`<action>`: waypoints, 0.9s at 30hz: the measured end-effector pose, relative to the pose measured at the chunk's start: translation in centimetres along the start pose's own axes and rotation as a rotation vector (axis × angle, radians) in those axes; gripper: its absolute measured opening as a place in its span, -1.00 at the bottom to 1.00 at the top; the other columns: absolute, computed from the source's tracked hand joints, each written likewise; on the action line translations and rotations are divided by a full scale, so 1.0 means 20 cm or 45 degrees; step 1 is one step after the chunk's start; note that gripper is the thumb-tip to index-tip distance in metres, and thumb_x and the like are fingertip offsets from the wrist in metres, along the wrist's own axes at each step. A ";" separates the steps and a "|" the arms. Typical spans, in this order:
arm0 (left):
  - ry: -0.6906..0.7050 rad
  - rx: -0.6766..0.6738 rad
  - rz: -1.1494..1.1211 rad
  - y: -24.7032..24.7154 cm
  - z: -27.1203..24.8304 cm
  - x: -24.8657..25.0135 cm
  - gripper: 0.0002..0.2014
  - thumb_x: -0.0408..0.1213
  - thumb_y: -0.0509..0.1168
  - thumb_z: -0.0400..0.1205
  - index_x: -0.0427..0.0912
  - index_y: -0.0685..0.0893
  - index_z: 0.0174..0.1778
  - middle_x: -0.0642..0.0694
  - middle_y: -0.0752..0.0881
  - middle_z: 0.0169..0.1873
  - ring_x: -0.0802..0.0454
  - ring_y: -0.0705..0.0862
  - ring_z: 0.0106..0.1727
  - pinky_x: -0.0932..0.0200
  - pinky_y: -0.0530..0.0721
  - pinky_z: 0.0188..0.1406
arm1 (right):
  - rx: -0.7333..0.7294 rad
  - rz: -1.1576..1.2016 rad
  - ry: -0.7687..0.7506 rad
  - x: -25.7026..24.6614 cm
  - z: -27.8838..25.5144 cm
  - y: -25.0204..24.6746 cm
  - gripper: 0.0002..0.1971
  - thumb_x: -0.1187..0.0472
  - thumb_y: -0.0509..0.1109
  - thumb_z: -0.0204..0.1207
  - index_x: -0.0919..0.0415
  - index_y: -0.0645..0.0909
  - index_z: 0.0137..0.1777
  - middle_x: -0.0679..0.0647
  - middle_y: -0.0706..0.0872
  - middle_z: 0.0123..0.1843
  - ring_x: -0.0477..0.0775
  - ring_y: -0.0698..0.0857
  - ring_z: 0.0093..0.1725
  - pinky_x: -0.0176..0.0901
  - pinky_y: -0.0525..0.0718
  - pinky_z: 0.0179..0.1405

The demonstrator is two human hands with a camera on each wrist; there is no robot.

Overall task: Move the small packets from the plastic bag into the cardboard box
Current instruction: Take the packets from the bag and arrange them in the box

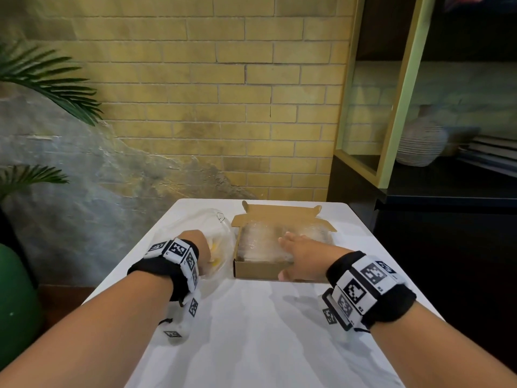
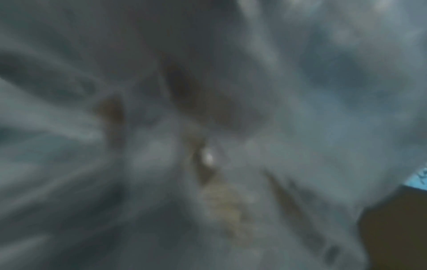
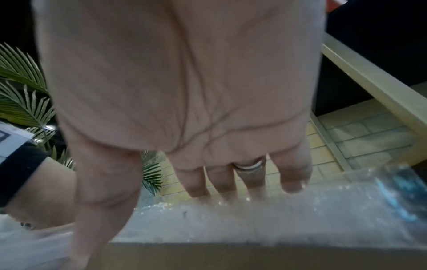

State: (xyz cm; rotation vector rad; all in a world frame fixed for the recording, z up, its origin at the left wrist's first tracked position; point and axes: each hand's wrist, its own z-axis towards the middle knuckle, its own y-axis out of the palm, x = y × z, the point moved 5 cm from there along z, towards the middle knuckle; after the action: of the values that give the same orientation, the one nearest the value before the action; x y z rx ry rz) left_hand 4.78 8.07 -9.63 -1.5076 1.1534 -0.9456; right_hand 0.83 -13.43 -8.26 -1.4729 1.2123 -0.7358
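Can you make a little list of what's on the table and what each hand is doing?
table: white
box: open cardboard, clear wrapped packets inside
bag: clear plastic, left of the box, something yellow inside
left hand: reaching into the bag; grip hidden
right hand: fingers flat on the packets in the box, thumb outside the front wall

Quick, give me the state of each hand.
Left hand: inside the plastic bag, grip cannot be told.
Right hand: open, fingers resting on the packets in the box.
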 end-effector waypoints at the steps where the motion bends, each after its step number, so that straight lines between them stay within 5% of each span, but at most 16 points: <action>1: -0.002 0.039 -0.013 0.00 0.03 -0.01 -0.72 -0.33 0.25 0.62 -0.33 0.65 0.21 -0.20 0.70 0.21 -0.09 0.67 0.25 0.19 0.61 0.08 | 0.013 0.014 -0.006 0.00 -0.01 -0.01 -0.20 -0.05 0.32 0.56 0.08 -0.06 0.67 -0.01 -0.15 0.71 0.14 -0.08 0.69 0.13 0.07 0.63; 7: 0.018 0.181 -0.131 -0.08 0.00 -0.02 -0.73 -0.37 0.17 0.63 -0.37 0.67 0.16 -0.24 0.70 0.15 -0.14 0.67 0.22 0.18 0.54 -0.05 | 0.112 0.084 -0.052 -0.02 -0.03 -0.05 -0.29 -0.02 0.32 0.57 0.15 0.11 0.65 0.04 0.08 0.69 0.09 0.18 0.63 -0.10 0.21 0.54; 10: 0.030 0.248 -0.230 -0.14 -0.01 -0.05 -0.82 -0.37 0.15 0.61 -0.30 0.62 -0.23 -0.23 0.66 -0.11 -0.17 0.68 0.01 0.18 0.47 -0.22 | 0.217 0.207 -0.068 -0.02 -0.03 -0.09 -0.32 0.02 0.36 0.54 0.12 0.20 0.62 0.02 0.27 0.63 0.05 0.28 0.59 -0.17 0.27 0.48; 14: 0.082 0.445 -0.738 -0.26 -0.05 -0.06 -0.74 -0.44 0.11 0.58 -0.24 0.39 -0.46 -0.14 0.49 -0.42 -0.12 0.48 -0.28 0.18 0.36 -0.47 | 0.393 0.374 -0.118 -0.05 -0.04 -0.15 -0.40 0.12 0.35 0.54 0.07 0.29 0.58 0.03 0.44 0.55 0.06 0.44 0.49 -0.18 0.40 0.38; 18: 0.260 0.628 -1.154 -0.37 -0.14 0.02 -0.68 -0.31 0.06 0.67 -0.21 0.46 -0.43 -0.14 0.54 -0.45 -0.09 0.49 -0.36 0.20 0.43 -0.40 | 0.494 0.543 -0.209 -0.13 -0.04 -0.19 -0.37 0.03 0.35 0.55 0.02 0.24 0.60 -0.03 0.45 0.53 0.01 0.48 0.46 -0.13 0.43 0.37; 23: 0.445 0.483 -1.500 -0.39 -0.20 0.22 -0.76 -0.34 0.07 0.63 -0.19 0.49 -0.37 -0.12 0.54 -0.42 -0.11 0.56 -0.31 0.01 0.57 -0.17 | 0.562 0.658 -0.323 -0.28 -0.03 -0.20 -0.17 -0.09 0.43 0.45 0.08 0.11 0.64 -0.02 0.39 0.56 0.02 0.43 0.48 -0.15 0.44 0.34; 27: 0.548 0.206 -1.732 -0.37 -0.25 0.35 -0.82 -0.36 0.15 0.63 -0.19 0.46 -0.32 -0.16 0.59 -0.34 -0.01 0.59 -0.34 0.14 0.65 -0.24 | 0.899 0.695 -0.253 -0.23 -0.02 -0.25 -0.74 0.23 0.26 0.58 0.10 0.51 0.26 0.03 0.68 0.06 0.11 0.63 0.06 -0.13 0.56 -0.09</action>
State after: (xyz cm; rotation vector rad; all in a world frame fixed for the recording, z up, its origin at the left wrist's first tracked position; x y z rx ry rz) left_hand 3.33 0.58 -1.08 -1.9469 0.1150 -2.2605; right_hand 0.53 -9.49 -2.62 -0.5777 0.9873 -0.5381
